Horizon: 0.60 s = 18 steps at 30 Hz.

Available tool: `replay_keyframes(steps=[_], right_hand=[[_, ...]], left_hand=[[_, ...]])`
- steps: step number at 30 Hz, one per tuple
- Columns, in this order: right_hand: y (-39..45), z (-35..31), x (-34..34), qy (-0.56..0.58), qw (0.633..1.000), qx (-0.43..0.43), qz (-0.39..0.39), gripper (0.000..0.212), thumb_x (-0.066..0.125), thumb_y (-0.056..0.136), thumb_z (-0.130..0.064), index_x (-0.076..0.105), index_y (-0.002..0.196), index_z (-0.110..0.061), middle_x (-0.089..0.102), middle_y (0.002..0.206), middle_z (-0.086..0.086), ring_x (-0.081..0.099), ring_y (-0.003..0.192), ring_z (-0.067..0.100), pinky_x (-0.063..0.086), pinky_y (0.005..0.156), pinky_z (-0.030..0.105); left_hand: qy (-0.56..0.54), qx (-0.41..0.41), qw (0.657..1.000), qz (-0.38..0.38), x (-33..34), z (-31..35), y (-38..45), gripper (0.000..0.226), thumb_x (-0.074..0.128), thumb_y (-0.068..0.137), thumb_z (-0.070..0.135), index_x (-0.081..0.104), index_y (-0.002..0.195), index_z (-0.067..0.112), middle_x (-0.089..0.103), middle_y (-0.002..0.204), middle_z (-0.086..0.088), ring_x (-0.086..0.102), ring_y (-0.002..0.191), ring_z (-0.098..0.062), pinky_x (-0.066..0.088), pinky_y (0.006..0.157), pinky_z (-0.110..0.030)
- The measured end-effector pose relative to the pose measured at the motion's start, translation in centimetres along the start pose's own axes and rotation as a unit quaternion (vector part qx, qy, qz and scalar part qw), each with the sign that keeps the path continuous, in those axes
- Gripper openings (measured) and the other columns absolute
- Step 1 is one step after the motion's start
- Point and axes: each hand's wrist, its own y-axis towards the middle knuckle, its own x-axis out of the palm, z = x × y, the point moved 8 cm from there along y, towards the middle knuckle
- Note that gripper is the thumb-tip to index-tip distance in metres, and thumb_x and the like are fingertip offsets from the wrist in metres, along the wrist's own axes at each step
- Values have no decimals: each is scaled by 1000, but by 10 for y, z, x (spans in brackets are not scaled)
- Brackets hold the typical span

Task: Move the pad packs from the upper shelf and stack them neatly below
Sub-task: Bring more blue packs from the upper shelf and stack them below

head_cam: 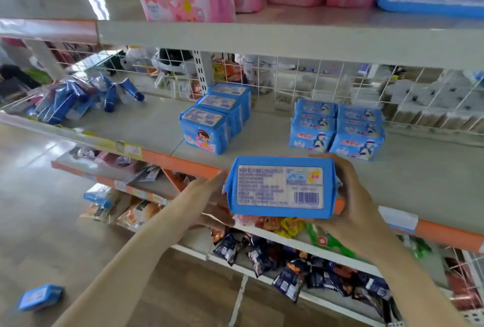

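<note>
Shop shelving (419, 182), blue pad pack (280, 187) gripped between left hand (209, 190) and right hand (351, 195), fingers curled round its ends, label facing up, stacked packs (217, 120) behind

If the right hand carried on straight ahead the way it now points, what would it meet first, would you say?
Probably the two-column stack of blue pad packs on the middle shelf, straight beyond the right hand and the held pack; depth is uncertain.

Most print here is too blurred to read: the held blue pad pack (281, 187) shows a white label with a barcode and tiny illegible lines, and the stacked blue packs (337, 129) bear red characters I cannot make out.
</note>
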Motion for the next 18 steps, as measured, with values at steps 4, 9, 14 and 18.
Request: replay_keyframes(steps=[4, 9, 14, 18], right_hand=[[4, 1, -7, 32, 999, 29, 31, 88, 89, 61, -22, 40, 129, -47, 53, 123, -36, 58, 113, -6, 53, 89, 19], [19, 8, 13, 76, 995, 70, 12, 85, 91, 52, -56, 48, 125, -57, 62, 126, -21, 63, 113, 4, 56, 90, 35], [48, 9, 47, 97, 986, 132, 34, 39, 69, 83, -60, 63, 119, -45, 73, 110, -16, 69, 100, 4, 57, 83, 24], [67, 1, 77, 63, 984, 162, 41, 47, 51, 82, -74, 65, 113, -41, 72, 103, -29, 66, 95, -10, 48, 75, 5]], left_hand=[[96, 215, 972, -12, -3, 17, 0, 59, 72, 87, 11, 48, 138, 27, 66, 126, 3, 69, 104, -11, 56, 87, -28], [183, 355, 917, -3, -9, 29, 3, 88, 81, 78, 22, 31, 140, 60, 53, 135, 30, 53, 126, 1, 44, 99, -12], [88, 294, 951, -48, -46, 32, 26, 47, 79, 81, 34, 61, 124, 28, 74, 112, 12, 70, 104, -8, 54, 82, -19], [83, 287, 953, -53, -82, 30, 41, 44, 70, 79, 49, 66, 118, 29, 74, 111, 10, 72, 101, -15, 59, 86, -44]])
